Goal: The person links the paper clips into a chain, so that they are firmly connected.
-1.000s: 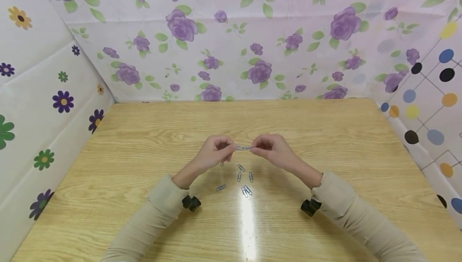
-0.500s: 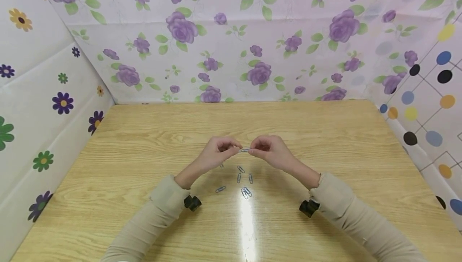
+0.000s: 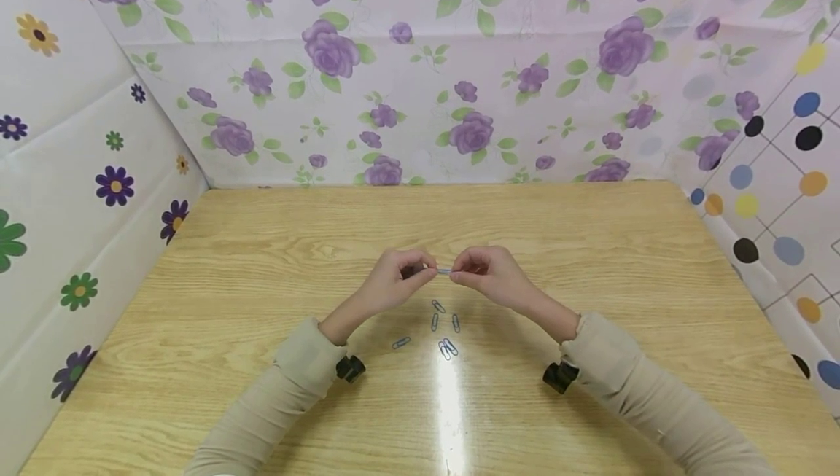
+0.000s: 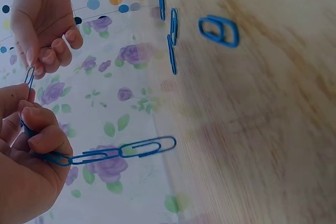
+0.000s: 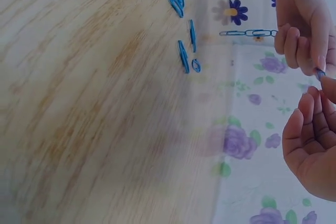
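Both hands meet above the middle of the table. Between thumb and fingers my left hand (image 3: 397,279) pinches one end of a blue paper clip (image 3: 444,271), while the fingertips of my right hand (image 3: 496,277) pinch its other end. From the curled lower fingers of the left hand, a chain of linked blue paper clips (image 4: 95,156) trails out, plain in both wrist views. Part of that chain is hidden inside the left hand. Nearer the body, several loose blue paper clips (image 3: 435,321) lie on the wooden table.
One loose paper clip (image 3: 402,342) lies apart to the left, and two overlapping clips (image 3: 448,348) lie closest to the body. The wooden table (image 3: 262,243) meets a floral cloth wall (image 3: 420,97) at the back. Patterned cloth also hangs on both sides.
The hands have drawn slightly closer, so less of the paper clip shows between the fingertips. The clip end that hung below the left hand no longer shows in the head view.
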